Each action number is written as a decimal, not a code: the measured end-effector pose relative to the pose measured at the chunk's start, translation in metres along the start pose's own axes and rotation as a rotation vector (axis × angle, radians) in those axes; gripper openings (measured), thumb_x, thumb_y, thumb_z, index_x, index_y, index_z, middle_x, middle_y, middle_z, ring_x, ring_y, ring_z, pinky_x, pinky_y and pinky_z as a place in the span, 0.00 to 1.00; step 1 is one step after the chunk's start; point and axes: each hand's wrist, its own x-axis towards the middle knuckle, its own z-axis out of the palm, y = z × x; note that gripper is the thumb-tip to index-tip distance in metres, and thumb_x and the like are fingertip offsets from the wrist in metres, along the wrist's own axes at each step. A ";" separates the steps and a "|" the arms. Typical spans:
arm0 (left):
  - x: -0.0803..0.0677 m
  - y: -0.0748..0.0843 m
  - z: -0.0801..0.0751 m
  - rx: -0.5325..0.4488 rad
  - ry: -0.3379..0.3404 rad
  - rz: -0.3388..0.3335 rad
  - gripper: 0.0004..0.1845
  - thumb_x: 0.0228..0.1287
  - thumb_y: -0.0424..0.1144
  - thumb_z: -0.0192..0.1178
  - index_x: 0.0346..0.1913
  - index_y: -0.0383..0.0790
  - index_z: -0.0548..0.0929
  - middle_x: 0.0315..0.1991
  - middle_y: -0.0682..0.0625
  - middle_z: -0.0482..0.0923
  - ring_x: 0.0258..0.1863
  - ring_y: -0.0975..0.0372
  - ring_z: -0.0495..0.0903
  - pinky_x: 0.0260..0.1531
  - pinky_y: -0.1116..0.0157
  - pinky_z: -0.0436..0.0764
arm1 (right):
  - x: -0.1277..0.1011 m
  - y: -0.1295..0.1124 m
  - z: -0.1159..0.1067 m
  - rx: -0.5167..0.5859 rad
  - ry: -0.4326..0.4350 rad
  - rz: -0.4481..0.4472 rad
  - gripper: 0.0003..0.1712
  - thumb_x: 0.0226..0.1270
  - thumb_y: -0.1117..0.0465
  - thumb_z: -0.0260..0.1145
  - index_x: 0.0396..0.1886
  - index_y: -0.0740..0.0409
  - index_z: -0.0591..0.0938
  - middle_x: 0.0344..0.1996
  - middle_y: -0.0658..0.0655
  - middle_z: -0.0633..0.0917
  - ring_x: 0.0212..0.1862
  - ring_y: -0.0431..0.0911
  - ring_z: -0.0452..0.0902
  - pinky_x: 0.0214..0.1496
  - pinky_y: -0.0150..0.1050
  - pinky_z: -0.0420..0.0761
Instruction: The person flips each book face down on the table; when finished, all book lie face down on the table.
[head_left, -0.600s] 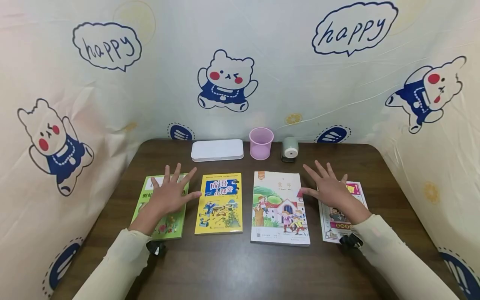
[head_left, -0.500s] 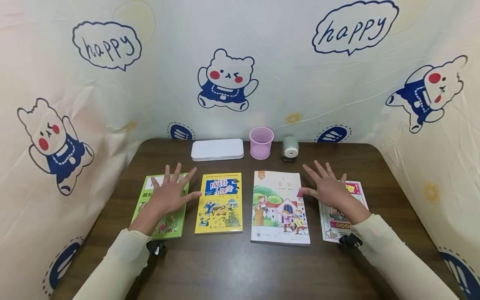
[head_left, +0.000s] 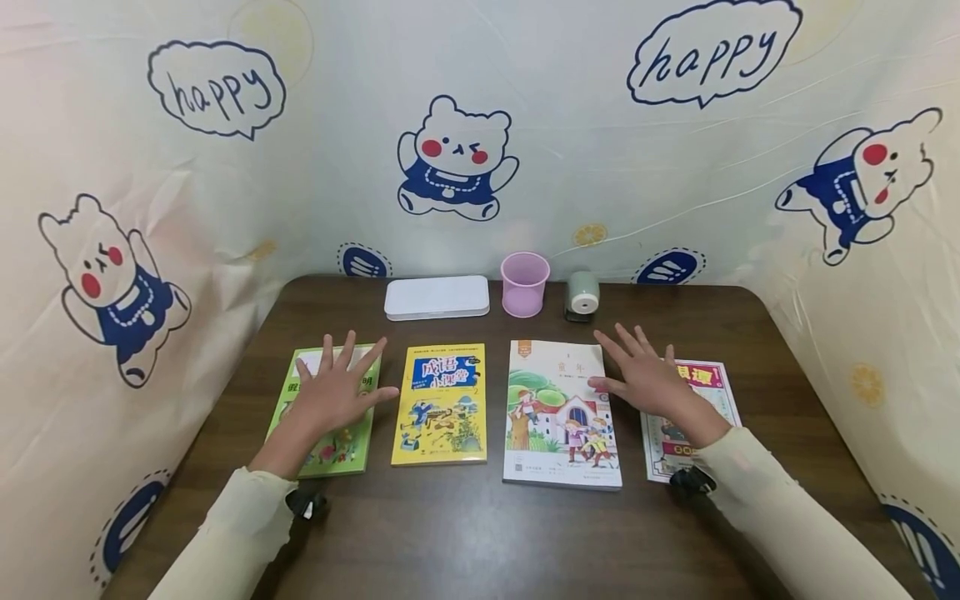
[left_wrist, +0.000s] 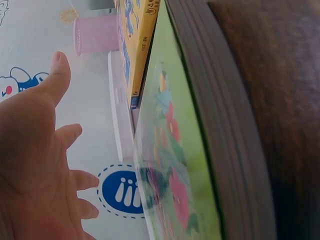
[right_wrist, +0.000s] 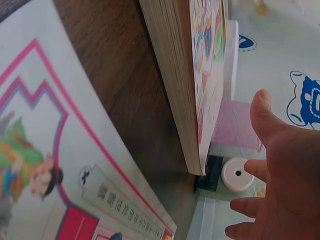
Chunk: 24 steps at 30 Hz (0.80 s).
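Observation:
My left hand [head_left: 333, 404], fingers spread, hovers over the green book [head_left: 348, 450] at the left of the row. In the left wrist view a gap shows between that palm and the green cover [left_wrist: 175, 150]. Beside its thumb lies the yellow book [head_left: 439, 408]. My right hand [head_left: 651, 379] is spread too, between the thick white book [head_left: 562, 417] with a cartoon house and the pink-bordered book [head_left: 708, 396], partly over both. Its thumb overlaps the white book's right edge in the head view. Neither hand holds anything.
Along the back of the brown table [head_left: 465, 542] stand a flat white case [head_left: 437, 298], a pink cup [head_left: 524, 286] and a small green pencil sharpener [head_left: 582, 295]. A printed cloth [head_left: 322, 158] hangs behind and at both sides.
My right hand has shifted slightly left, toward the white book, uncovering more of the pink-bordered one. The left hand has moved a little left. The books stay where they were.

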 end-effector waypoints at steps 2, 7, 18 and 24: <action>-0.004 -0.002 0.000 -0.002 0.003 -0.003 0.51 0.66 0.76 0.52 0.84 0.65 0.43 0.83 0.33 0.33 0.77 0.31 0.21 0.60 0.19 0.26 | 0.001 -0.002 0.002 -0.004 -0.003 -0.010 0.51 0.72 0.30 0.60 0.85 0.43 0.52 0.83 0.67 0.47 0.81 0.70 0.36 0.68 0.84 0.38; -0.013 -0.005 -0.001 -0.004 -0.008 -0.012 0.51 0.66 0.76 0.51 0.84 0.63 0.44 0.83 0.32 0.34 0.77 0.29 0.25 0.61 0.19 0.27 | 0.003 -0.009 0.004 -0.004 -0.015 -0.030 0.51 0.72 0.31 0.60 0.85 0.43 0.52 0.83 0.66 0.48 0.82 0.69 0.38 0.70 0.82 0.39; -0.033 -0.013 0.001 0.011 -0.030 -0.031 0.51 0.66 0.77 0.49 0.84 0.59 0.48 0.82 0.29 0.39 0.76 0.24 0.34 0.59 0.17 0.30 | 0.007 -0.022 0.007 -0.022 -0.027 -0.089 0.52 0.72 0.31 0.60 0.85 0.44 0.52 0.83 0.65 0.50 0.82 0.67 0.40 0.71 0.81 0.42; -0.044 -0.019 0.003 -0.004 -0.013 -0.018 0.50 0.66 0.77 0.50 0.84 0.59 0.50 0.81 0.27 0.44 0.76 0.23 0.39 0.56 0.14 0.35 | 0.011 -0.035 0.008 0.003 -0.034 -0.122 0.52 0.70 0.31 0.62 0.85 0.42 0.52 0.83 0.63 0.50 0.83 0.65 0.39 0.73 0.79 0.40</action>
